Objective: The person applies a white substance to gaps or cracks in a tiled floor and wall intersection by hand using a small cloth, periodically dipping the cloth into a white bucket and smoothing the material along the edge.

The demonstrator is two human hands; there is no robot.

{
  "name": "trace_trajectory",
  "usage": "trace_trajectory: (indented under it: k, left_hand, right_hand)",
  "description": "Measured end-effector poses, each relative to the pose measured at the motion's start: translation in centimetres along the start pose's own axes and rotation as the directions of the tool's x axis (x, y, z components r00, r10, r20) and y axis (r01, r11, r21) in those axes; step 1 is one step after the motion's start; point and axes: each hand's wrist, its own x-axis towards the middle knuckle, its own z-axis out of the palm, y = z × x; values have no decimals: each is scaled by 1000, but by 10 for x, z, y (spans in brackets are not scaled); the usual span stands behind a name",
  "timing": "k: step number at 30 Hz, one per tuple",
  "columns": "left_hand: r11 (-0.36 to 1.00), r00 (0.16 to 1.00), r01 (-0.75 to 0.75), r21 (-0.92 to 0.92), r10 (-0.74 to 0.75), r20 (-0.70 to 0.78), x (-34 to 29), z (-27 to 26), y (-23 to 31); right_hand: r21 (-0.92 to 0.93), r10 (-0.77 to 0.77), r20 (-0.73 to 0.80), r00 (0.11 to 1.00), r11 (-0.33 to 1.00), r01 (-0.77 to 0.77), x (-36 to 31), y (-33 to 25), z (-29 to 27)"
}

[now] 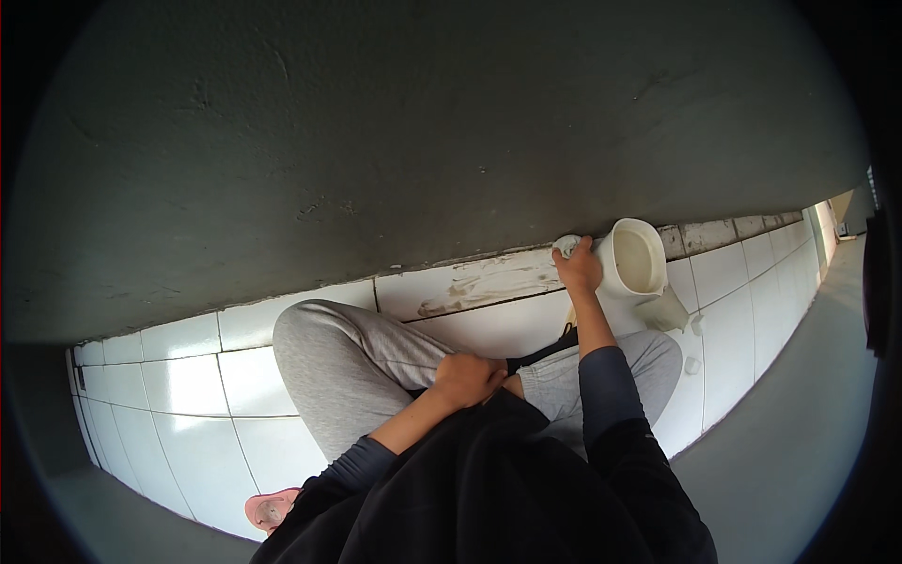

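My right hand [580, 270] reaches forward to where the white tiles meet the grey wall, its fingers closed around a crumpled white cloth or wad [566, 245]. The wad presses on the tile strip [498, 280], which has brown, smeared streaks to the left of my hand. Just right of that hand stands a white plastic jug [636, 258] with a wide round mouth. In front of the jug lies a pale translucent cup or container [666, 309], tilted. My left hand [467, 379] rests in my lap by my crossed legs, fingers curled in with nothing visible in them.
A dark grey wall [423, 122] rises directly ahead. White tiles [188, 376] make up the ledge I sit on, and a grey floor [799, 376] lies below it. A pink slipper [271, 509] is at the lower left. Small pale scraps [692, 365] lie right of my knee.
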Motion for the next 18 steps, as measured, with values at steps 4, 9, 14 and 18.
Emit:
trace_trajectory:
  k: [4,9,14,18]
  left_hand:
    - [1000,1000,0,6,0,31,0,-10,7]
    - [1000,1000,-9,-9,9,-12,-2,-4,2]
    - [999,999,27,23,-27,32,-2,-3,2]
    - [1000,1000,-8,0,8,2,0,-2,3]
  right_hand:
    - [-22,-77,-25,997,997,76,-18,-18,14]
    - [-31,-206,116,972,977,211,-46,-53,21]
    - [0,-11,-16,1000,1000,11,1,3,5]
    - [14,-24,-30,999,1000,24,7,15,6]
